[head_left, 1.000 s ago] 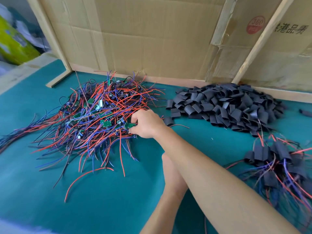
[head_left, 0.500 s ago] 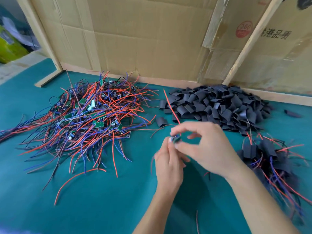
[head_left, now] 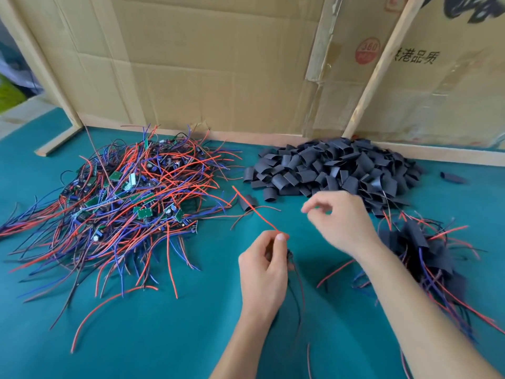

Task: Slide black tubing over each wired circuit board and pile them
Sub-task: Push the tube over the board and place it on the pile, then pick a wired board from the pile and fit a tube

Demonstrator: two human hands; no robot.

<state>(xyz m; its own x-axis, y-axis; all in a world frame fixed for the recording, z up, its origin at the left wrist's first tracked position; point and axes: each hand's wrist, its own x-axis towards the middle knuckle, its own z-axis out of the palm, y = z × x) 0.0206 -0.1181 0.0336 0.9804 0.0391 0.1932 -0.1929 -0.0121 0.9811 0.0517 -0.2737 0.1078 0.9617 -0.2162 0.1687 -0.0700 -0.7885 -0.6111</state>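
— While the left side of the green mat (head_left: pixel 191 337) is taken up by that tangle of unsleeved boards (head_left: pixel 128 206), where's the one being worked on?

— In the left hand (head_left: pixel 263 272), I'd say. Its fingers are curled and pinching a wired circuit board; I can't see the board itself, only its red wire (head_left: pixel 254 209) sticking up and away from the thumb and darker leads hanging below the palm.

— And the right hand (head_left: pixel 341 222)?

— Blurred, lifted just above the mat, thumb and forefinger nearly meeting. I can't tell whether anything is between them; nothing shows. It sits near the heap of black tubing (head_left: pixel 336 170), with one loose sleeve (head_left: pixel 247 202) lying closer, right under the red wire.

— The finished ones?

— Far right, a pile of sleeved boards (head_left: pixel 420 250) with wires poking out.

— What might spoil it?

— My guess: those trailing leads. If they splay, they could snag the mouth of a sleeve and buckle rather than thread through. Reaching into the heap could also drag several sleeves out, or scatter them into the finished pile.
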